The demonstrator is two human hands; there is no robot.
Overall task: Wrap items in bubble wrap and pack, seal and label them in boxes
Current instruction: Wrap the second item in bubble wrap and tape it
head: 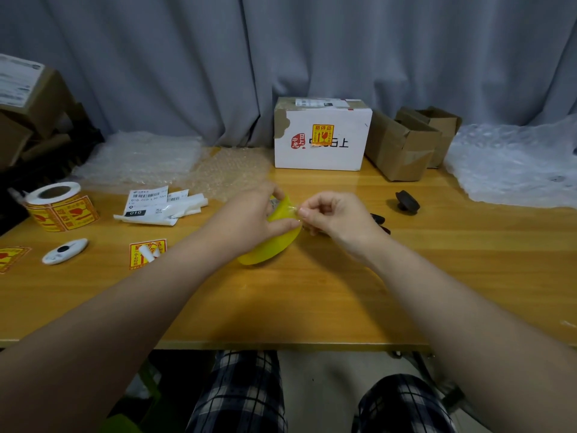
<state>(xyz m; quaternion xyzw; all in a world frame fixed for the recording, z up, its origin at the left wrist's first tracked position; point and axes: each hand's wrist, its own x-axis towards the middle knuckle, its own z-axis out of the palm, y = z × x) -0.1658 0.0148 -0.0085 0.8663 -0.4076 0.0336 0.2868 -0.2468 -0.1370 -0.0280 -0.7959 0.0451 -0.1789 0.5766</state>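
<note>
**Single wide-angle view from the wearer's head, facing forward and down.**
The camera sits close above the wooden table's [312,301] near edge; left hand [253,220] and right hand [331,217] meet on a yellow tape roll [268,248] at mid-frame; a grey curtain [218,57] closes the far side.

you're at a small parcel-packing station, makeshift by the look of it: a wooden table [312,307] in front of a grey curtain [218,57]. brown cardboard boxes [402,148] stand at the back beside a white box [321,154] bearing a fragile sticker [323,135]. sheets of bubble wrap [140,157] lie on both sides, and to your left are a roll of warning stickers [59,207] and printed shipping labels [150,204].
</note>
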